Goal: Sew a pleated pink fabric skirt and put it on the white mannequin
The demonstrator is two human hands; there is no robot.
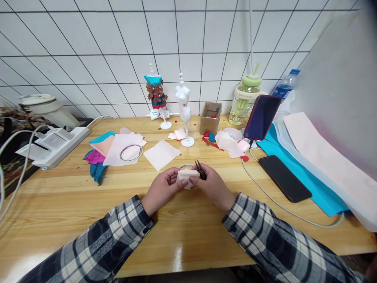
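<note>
Wooden tabletop (176, 232): two mannequins (185, 112) and one cardboard box (208, 125) far, two phones (285, 177) right; fingers (183, 182) of left hand (161, 188) and right hand (215, 185) pinch one folded pale piece (187, 173).

A blue-capped bottle (284, 88) stands behind a tilted phone (262, 118), near a green-lidded jug (236, 105).

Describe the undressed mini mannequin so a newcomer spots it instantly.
Find the white tiled wall, then the back of the wooden table below it. Just left of the open cardboard box stands a small white mannequin on a round base. Unlike the clothed mannequin to its left, it wears no dress.
</note>
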